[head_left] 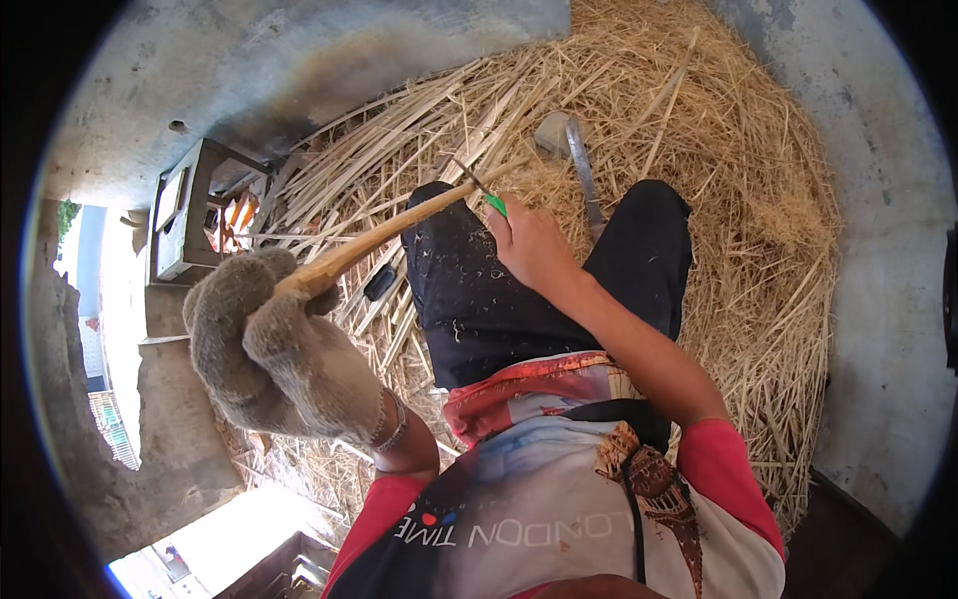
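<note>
My left hand, in a thick grey-brown knitted glove, is closed around the near end of a long pale wooden stick. The stick slants away to the right across my left knee, its far end over the shavings. My bare right hand grips a knife by its green handle, fingers wrapped round it. The thin dark blade lies across the stick near its far end; whether it is cutting in cannot be made out. Between my knees a long flat metal blade rests beside a grey stone.
Straw-like shavings heap up ahead and to the right. Long split strips lie at the left by a wooden box frame. A small dark object lies beside my left leg. Grey walls enclose the spot.
</note>
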### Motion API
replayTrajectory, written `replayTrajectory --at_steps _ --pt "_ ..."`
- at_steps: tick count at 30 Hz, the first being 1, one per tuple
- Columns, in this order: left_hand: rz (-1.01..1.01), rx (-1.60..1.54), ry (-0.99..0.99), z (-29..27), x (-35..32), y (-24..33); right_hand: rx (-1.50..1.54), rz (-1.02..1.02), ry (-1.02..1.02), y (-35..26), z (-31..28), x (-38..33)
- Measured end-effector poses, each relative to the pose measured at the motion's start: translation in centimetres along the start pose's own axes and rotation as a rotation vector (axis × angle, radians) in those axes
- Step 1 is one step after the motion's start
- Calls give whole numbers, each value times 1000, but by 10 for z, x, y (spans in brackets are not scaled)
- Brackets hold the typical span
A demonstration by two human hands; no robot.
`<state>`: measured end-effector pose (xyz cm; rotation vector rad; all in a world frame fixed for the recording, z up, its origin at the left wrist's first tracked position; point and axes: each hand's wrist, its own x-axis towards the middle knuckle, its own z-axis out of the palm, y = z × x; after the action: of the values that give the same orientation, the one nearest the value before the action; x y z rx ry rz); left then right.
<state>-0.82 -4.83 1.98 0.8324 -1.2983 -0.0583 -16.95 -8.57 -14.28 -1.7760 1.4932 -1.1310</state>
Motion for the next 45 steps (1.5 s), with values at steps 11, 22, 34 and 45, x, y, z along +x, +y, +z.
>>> replayTrajectory --at_steps 11,22,34,45 --pt "-154 -39 113 -3 -6 3 -120 57 -46 -1 8 11" --pt "-121 -63 86 -1 3 -2 -88 34 -68 -17 0 2" --pt "-61 0 117 4 5 -5 -21 116 -79 -27 6 0" --pt "-84 78 104 24 1 5 -381 272 -100 56 23 22"
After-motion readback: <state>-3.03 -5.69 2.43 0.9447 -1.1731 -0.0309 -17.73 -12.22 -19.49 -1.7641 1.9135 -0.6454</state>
